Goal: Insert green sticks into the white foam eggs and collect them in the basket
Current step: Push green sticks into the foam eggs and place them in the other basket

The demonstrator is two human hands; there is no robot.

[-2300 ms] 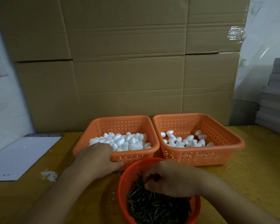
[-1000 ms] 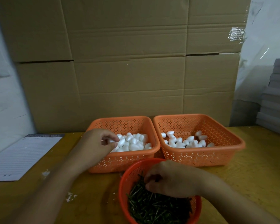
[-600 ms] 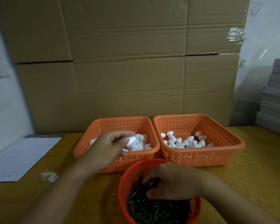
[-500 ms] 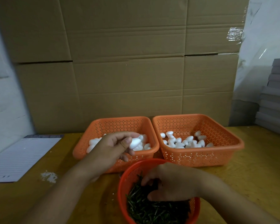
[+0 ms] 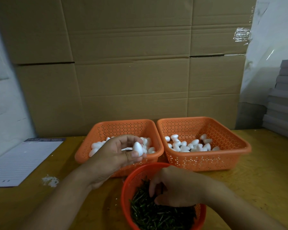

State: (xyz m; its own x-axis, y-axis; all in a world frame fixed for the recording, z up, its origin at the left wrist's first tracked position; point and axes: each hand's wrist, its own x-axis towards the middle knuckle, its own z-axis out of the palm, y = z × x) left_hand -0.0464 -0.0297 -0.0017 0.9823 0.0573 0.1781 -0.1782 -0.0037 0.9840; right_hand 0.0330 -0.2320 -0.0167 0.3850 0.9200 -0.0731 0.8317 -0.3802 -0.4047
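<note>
White foam egg was pinched in left hand above left orange basket.
Right hand fingers curled in green sticks, round red basket; grip unclear.

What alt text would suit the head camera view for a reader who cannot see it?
The left hand holds a white foam egg above the left orange basket of eggs, while the right hand reaches into a round red basket of green sticks. A second orange basket with eggs sits to the right.
</note>
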